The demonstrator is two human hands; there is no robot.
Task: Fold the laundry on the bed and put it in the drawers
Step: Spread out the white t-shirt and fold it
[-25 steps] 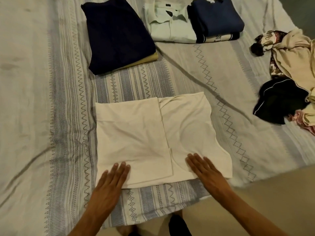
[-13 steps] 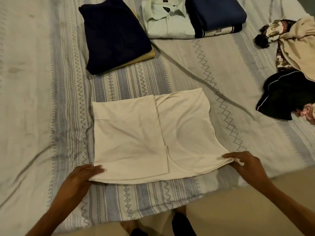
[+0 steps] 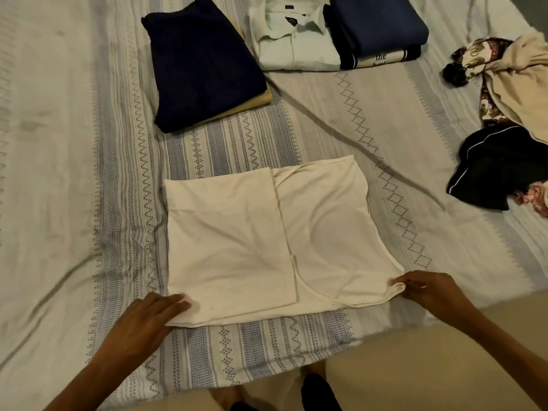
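Cream garment is lying flat on the bedspread, near the bed's front edge, and serving as landmark for everything below. Fabric is looking thin and pale, with soft creases radiating across it. Its left portion is sitting folded over as a squarish panel, the panel's straight edge running down the middle; the right portion is showing a narrow curved hem, like an armhole or neckline, sweeping toward the near right corner.

Left hand is pinching the garment's near left corner, fingers curled over the cloth. Right hand is pinching the near right corner, where the hem is bunching into a small roll between the fingertips.

Beyond the garment, to the far left, a folded navy piece is resting on a tan layer. Directly beyond, a folded white collared shirt is lying beside a folded blue stack with printed lettering on its lowest layer. To the garment's right, well apart, an unfolded heap of cream, patterned and black cloth is lying rumpled.
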